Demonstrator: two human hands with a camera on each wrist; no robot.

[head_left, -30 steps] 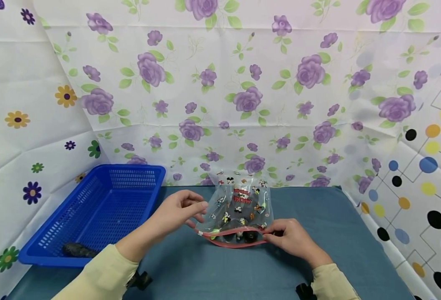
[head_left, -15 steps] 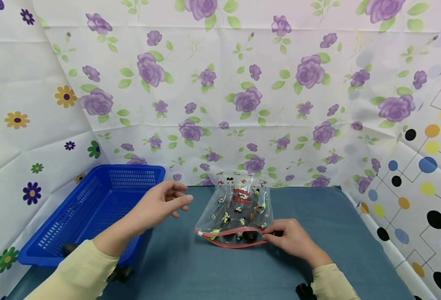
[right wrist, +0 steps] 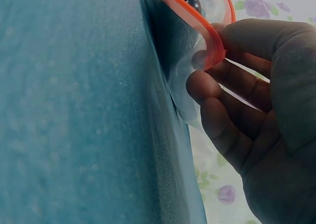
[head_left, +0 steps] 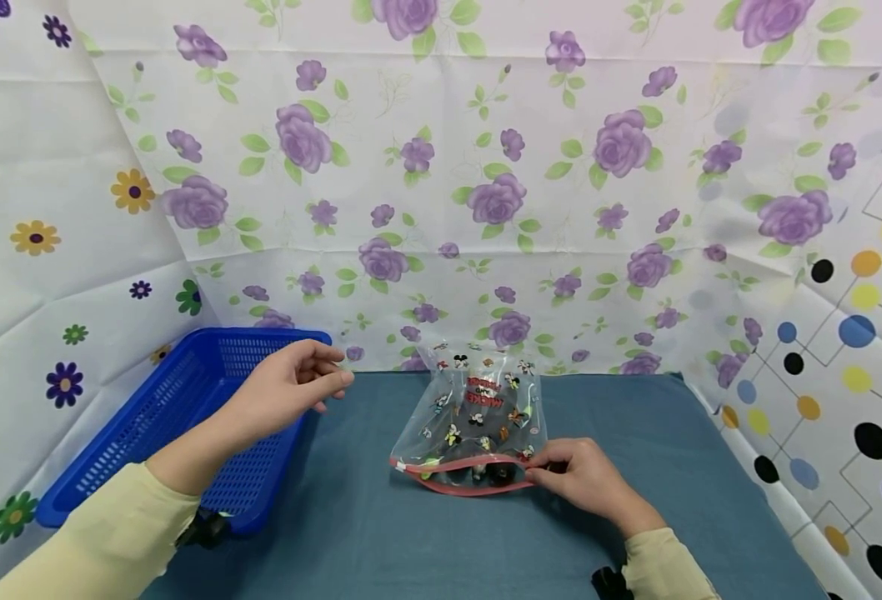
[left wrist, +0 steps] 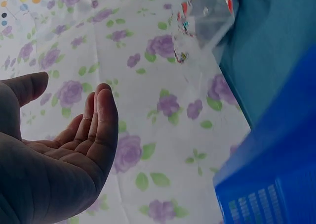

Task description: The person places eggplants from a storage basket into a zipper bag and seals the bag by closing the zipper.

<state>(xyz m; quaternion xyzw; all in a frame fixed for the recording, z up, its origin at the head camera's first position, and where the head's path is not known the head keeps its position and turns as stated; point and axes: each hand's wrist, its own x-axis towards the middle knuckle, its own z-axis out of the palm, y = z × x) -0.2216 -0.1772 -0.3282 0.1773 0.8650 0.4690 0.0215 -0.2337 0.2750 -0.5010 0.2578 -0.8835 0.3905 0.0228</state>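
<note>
A clear zip bag [head_left: 471,425] with cartoon prints lies on the table, its red-edged mouth parted toward me. Dark items show inside the bag; their kind is hard to make out. At the right corner of the mouth, my right hand [head_left: 587,483] pinches the red zip edge [right wrist: 215,48] between thumb and fingers. My left hand [head_left: 287,387] is raised over the right rim of the blue basket [head_left: 261,492], holding nothing. In the left wrist view the left hand [left wrist: 69,145] has loosely bent fingers, with the thumb apart from them.
The blue plastic basket stands on the left of the teal tablecloth [head_left: 411,550]; my left forearm hides its near part. Flower-printed sheets [head_left: 426,208] rise behind and at the left, and a dotted sheet [head_left: 854,400] at the right.
My left hand has drawn away from the bag's left corner, moving left and up to the basket. The dark item in the basket is now covered by my arm. The right hand stays put.
</note>
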